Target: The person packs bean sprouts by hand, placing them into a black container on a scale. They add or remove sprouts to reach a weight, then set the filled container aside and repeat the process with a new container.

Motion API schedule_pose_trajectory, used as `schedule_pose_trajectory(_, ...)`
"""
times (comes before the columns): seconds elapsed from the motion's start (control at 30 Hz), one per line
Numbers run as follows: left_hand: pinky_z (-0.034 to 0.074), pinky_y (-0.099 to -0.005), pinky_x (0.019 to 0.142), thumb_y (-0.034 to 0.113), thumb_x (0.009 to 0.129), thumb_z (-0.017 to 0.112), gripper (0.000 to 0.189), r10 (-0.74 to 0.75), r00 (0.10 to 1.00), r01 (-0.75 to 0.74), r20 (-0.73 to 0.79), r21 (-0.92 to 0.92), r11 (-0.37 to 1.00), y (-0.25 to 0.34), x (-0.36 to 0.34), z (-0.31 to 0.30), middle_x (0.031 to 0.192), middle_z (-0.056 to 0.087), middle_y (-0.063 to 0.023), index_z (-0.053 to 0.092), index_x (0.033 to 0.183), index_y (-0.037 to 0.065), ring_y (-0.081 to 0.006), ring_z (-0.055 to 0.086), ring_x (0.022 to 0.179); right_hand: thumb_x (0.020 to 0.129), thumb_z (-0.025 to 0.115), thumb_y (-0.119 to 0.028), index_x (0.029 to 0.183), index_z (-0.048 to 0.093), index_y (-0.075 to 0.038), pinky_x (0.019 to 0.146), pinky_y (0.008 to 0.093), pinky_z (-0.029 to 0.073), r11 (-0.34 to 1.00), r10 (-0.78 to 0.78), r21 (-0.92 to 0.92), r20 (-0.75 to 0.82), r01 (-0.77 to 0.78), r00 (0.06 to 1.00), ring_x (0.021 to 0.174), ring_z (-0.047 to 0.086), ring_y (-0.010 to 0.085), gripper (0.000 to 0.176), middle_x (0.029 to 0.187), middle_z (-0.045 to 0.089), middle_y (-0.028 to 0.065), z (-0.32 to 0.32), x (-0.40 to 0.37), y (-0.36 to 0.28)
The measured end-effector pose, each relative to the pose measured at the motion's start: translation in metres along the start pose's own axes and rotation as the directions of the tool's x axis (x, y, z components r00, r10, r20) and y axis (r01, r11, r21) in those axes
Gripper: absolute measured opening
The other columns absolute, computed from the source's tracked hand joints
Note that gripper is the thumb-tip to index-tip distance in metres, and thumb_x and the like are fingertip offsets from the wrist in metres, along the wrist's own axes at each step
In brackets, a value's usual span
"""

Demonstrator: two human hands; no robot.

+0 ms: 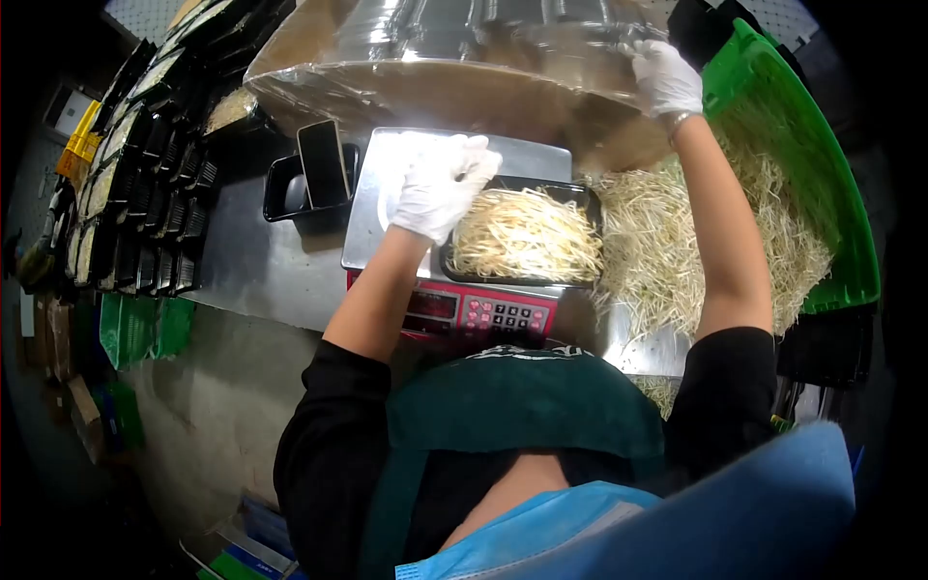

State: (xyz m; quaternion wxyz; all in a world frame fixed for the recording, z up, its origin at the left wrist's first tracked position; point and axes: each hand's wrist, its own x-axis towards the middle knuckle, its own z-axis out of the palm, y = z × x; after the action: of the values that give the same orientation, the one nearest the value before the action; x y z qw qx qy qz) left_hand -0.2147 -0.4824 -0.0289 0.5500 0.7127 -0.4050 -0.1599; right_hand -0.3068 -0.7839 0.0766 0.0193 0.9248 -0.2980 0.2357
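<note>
The sprout tray [593,208] is sitting heaped on the scale [483,311], with the left hand [440,188] curling over it, grip unclear. Beyond the scale, the right hand [665,77] is clutching the wrapped stack [435,48] — a tug risks toppling it, scattering sprouts.

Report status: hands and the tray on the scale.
Left hand resting on sprouts in black tray, tray on scale. Right hand up on plastic-wrapped stack. Loose sprout pile touching tray's right side.
</note>
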Motion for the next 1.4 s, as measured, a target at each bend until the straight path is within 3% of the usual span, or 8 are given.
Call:
schedule_pose_trajectory(0.23, 0.048, -0.0289, 0.083, 0.012, 0.088, 0.062, 0.027, 0.247, 0.935, -0.262, -0.256, -0.026, 0.965, 0.045, -0.042, -0.012, 0.1, 0.066, -0.01, 0.062, 0.113, 0.002, -0.0193, 0.061, 0.089, 0.086, 0.057, -0.044, 0.09, 0.068, -0.01, 0.073, 0.0411, 0.05, 0.97, 0.215, 0.113, 0.022, -0.216, 0.976, 0.084, 0.064, 0.0358, 0.036, 0.09, 0.067, 0.0149, -0.017, -0.019, 0.018)
schedule_pose_trajectory(0.37, 0.046, -0.0288, 0.085, 0.009, 0.09, 0.06, 0.021, -0.084, 0.926, 0.056, -0.368, -0.088, 0.995, 0.028, -0.083, -0.037, 0.101, 0.064, -0.0094, 0.062, 0.107, -0.002, -0.0174, 0.059, 0.093, 0.083, 0.057, -0.048, 0.096, 0.068, -0.007, 0.083, 0.0394, 0.048, 0.935, 0.299, 0.2, -0.003, -0.292, 0.954, 0.095, 0.062, 0.0379, 0.044, 0.099, 0.067, 0.0183, -0.025, -0.003, 0.019)
schedule_pose_trajectory(0.6, 0.042, -0.0289, 0.099, 0.006, 0.097, 0.05, 0.028, -0.145, 0.9, -0.006, -0.412, -0.344, 0.939, 0.013, -0.121, -0.057, 0.117, 0.062, -0.0094, 0.057, 0.123, -0.002, -0.0158, 0.058, 0.108, 0.083, 0.051, -0.047, 0.081, 0.071, -0.005, 0.076, 0.0344, 0.049, 0.927, 0.241, 0.281, 0.06, -0.248, 0.969, 0.079, 0.066, 0.0255, 0.046, 0.079, 0.07, 0.0115, 0.017, 0.037, 0.064)
schedule_pose_trajectory(0.83, 0.047, -0.0308, 0.096, 0.004, 0.097, 0.047, 0.032, -0.324, 0.832, 0.067, -0.45, -0.5, 0.864, -0.022, -0.139, -0.065, 0.116, 0.061, -0.0119, 0.051, 0.129, -0.002, -0.0181, 0.06, 0.105, 0.081, 0.055, -0.058, 0.074, 0.072, -0.003, 0.073, 0.0347, 0.049, 0.606, 0.547, 0.478, 0.328, -0.635, 0.77, 0.079, 0.067, 0.0248, 0.058, 0.07, 0.068, 0.0144, 0.053, 0.025, 0.083)
schedule_pose_trajectory(0.97, 0.05, -0.0301, 0.091, 0.006, 0.098, 0.046, 0.033, -0.316, 0.823, 0.071, -0.472, -0.467, 0.882, -0.02, -0.129, -0.067, 0.116, 0.061, -0.0116, 0.05, 0.131, 0.0, -0.017, 0.061, 0.103, 0.08, 0.056, -0.061, 0.091, 0.071, -0.004, 0.082, 0.0376, 0.05, 0.926, 0.35, 0.058, 0.235, -0.373, 0.907, 0.092, 0.066, 0.031, 0.06, 0.092, 0.069, 0.0184, 0.027, 0.027, 0.035)
schedule_pose_trajectory(1.1, 0.054, -0.0275, 0.079, 0.01, 0.099, 0.046, 0.034, -0.367, 0.811, 0.095, -0.456, -0.515, 0.852, -0.01, -0.121, -0.067, 0.116, 0.061, -0.01, 0.049, 0.132, 0.004, -0.015, 0.061, 0.099, 0.084, 0.056, -0.032, 0.103, 0.069, -0.011, 0.088, 0.0362, 0.048, 0.951, -0.286, 0.174, 0.171, 0.257, 0.943, 0.101, 0.063, 0.0314, 0.031, 0.108, 0.067, 0.0131, 0.062, 0.016, 0.0)
schedule_pose_trajectory(1.23, 0.05, -0.0276, 0.086, 0.009, 0.098, 0.047, 0.035, -0.297, 0.807, 0.064, -0.511, -0.423, 0.904, -0.007, -0.122, -0.072, 0.116, 0.062, -0.0109, 0.049, 0.132, 0.002, -0.0148, 0.06, 0.1, 0.084, 0.055, -0.014, 0.102, 0.07, -0.015, 0.087, 0.0325, 0.049, 0.97, 0.063, 0.205, 0.296, -0.128, 0.953, 0.094, 0.064, 0.0273, 0.024, 0.105, 0.069, 0.0077, 0.061, 0.024, -0.002)
schedule_pose_trajectory(1.4, 0.049, -0.0294, 0.088, 0.007, 0.097, 0.046, 0.038, -0.234, 0.797, 0.024, -0.557, -0.358, 0.933, -0.006, -0.13, -0.085, 0.118, 0.061, -0.0125, 0.046, 0.134, 0.001, -0.0152, 0.06, 0.096, 0.095, 0.051, -0.038, 0.122, 0.058, -0.008, 0.082, 0.0273, 0.053, 0.29, -0.098, 0.936, -0.176, 0.197, 0.98, 0.095, 0.064, 0.0095, 0.041, 0.099, 0.07, 0.0011, -0.049, -0.038, -0.029)
